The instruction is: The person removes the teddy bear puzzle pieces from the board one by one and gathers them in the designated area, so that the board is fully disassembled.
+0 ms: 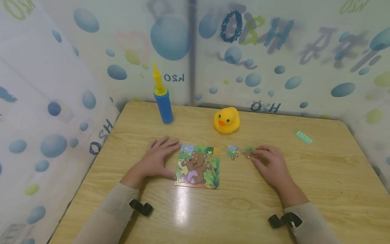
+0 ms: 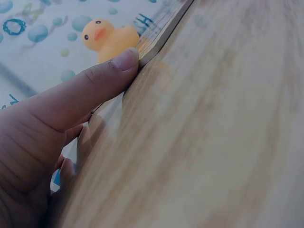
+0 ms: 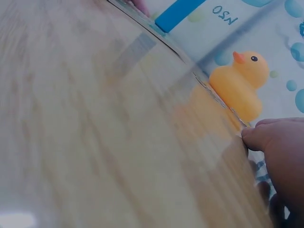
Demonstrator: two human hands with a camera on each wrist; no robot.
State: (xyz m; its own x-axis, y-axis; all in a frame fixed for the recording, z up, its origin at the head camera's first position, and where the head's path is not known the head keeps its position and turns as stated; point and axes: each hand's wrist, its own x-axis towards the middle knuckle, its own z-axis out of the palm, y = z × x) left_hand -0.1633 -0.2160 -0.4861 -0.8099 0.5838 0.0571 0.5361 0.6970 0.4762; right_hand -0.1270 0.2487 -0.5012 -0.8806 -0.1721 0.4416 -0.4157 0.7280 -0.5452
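A square jigsaw puzzle (image 1: 198, 166) with a brown bear picture lies flat on the table. My left hand (image 1: 158, 159) rests at its left side, fingers spread; the thumb (image 2: 126, 60) touches the puzzle's edge and the index fingertip is by the upper left corner. Right of the puzzle, my right hand (image 1: 271, 164) pinches the right side of a loose brown and green puzzle piece (image 1: 247, 153) at the tabletop. Another loose piece (image 1: 232, 152) lies between that one and the puzzle. Low viewing angles in both wrist views leave the picture side hidden.
Behind the puzzle, a yellow rubber duck (image 1: 226, 121) sits on the wooden table (image 1: 243, 210). A blue and yellow hand pump (image 1: 163, 101) stands upright at the back left. A mint toy brick (image 1: 303, 137) lies at the right. Patterned walls border the table's back.
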